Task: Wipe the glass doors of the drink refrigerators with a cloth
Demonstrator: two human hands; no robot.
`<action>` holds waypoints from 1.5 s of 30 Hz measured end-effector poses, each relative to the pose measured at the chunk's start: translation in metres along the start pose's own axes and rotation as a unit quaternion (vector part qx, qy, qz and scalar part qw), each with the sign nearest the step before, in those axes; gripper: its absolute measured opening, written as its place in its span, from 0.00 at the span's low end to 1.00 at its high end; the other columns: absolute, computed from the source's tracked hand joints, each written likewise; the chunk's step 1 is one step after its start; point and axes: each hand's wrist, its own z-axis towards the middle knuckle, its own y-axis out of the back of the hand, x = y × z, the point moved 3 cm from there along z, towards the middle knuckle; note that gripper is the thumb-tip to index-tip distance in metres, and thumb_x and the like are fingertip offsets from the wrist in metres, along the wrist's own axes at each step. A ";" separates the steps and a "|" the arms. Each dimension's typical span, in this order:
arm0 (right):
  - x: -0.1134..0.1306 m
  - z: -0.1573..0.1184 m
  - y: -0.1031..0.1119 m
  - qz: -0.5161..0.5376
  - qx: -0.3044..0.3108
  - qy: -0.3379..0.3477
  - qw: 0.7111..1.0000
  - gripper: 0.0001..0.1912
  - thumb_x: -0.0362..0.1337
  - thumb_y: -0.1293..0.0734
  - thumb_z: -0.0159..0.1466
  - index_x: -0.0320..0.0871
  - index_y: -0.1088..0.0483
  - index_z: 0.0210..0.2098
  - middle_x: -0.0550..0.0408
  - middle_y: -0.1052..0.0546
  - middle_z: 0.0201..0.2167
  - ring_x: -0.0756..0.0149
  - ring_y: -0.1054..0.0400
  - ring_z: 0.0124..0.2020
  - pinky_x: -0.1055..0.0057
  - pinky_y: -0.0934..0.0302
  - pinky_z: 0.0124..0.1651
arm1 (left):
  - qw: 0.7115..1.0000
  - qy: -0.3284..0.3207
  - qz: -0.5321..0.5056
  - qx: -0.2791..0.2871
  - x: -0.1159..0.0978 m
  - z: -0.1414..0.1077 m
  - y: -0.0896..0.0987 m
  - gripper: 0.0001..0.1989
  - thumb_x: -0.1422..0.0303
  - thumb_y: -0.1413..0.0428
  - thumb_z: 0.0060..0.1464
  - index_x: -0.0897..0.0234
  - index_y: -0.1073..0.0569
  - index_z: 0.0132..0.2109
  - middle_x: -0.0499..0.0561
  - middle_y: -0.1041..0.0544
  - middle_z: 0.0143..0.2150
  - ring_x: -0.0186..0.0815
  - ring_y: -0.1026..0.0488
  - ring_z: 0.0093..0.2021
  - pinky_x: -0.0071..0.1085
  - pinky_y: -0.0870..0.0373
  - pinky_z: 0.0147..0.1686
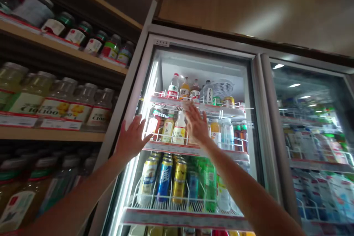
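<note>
Head: hands (131, 138) near fridge door (203, 62)

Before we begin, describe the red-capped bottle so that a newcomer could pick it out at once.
Find the brightly lit fridge beside the wooden shelving, then look up to its top rack. Towards the left end stands a clear bottle with a red label. Its bright red cap sets it apart from its right-hand neighbour, an orange drink.
</note>
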 end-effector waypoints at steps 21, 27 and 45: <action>0.107 0.052 -0.032 0.104 -0.035 -0.025 0.994 0.30 0.28 0.45 0.61 0.48 0.44 0.62 0.53 0.44 0.66 0.55 0.57 0.68 0.46 0.57 0.65 | 0.998 -0.034 -0.016 -0.046 0.034 -0.038 -0.024 0.28 0.57 0.64 0.62 0.68 0.43 0.63 0.58 0.44 0.66 0.41 0.49 0.67 0.47 0.61 0.66; 0.132 0.024 -0.029 0.079 0.043 0.084 0.992 0.27 0.31 0.44 0.62 0.51 0.41 0.60 0.60 0.44 0.66 0.60 0.56 0.67 0.51 0.60 0.67 | 0.993 -0.023 -0.037 -0.113 0.037 -0.041 -0.023 0.30 0.59 0.64 0.62 0.72 0.50 0.65 0.65 0.44 0.65 0.45 0.46 0.65 0.52 0.63 0.65; -0.055 -0.106 0.023 -0.096 0.043 -0.213 0.971 0.26 0.30 0.47 0.62 0.46 0.38 0.59 0.52 0.42 0.64 0.59 0.52 0.66 0.53 0.50 0.63 | 0.977 -0.021 -0.180 -0.113 -0.021 -0.021 -0.015 0.32 0.53 0.61 0.61 0.61 0.54 0.67 0.60 0.51 0.69 0.48 0.54 0.68 0.56 0.63 0.63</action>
